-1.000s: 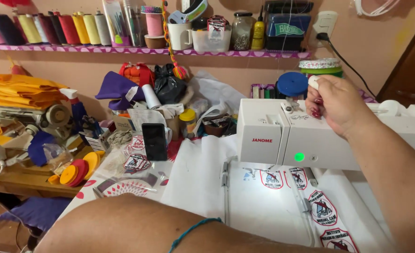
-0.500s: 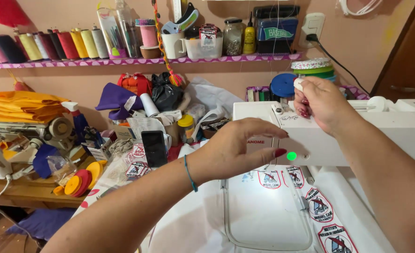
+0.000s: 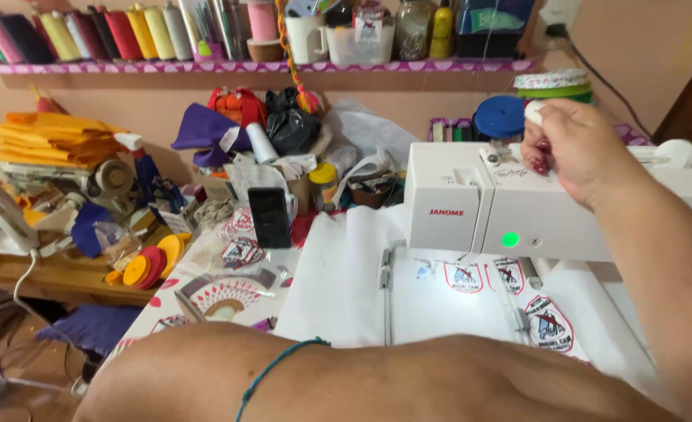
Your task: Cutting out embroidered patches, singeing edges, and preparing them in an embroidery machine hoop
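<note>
Left forearm [image 3: 408,383] crosses the near table edge, thin teal cord at the wrist; the left hand is out of view. Beyond it, smooth white fabric [image 3: 338,289] with shield-shaped embroidered patches lies hooped under the boxy white plastic embroidery machine [image 3: 471,207]. Right hand [image 3: 576,148], fingers curled together, pinches a small white piece [image 3: 533,112], possibly a spool cap, atop the machine.
</note>
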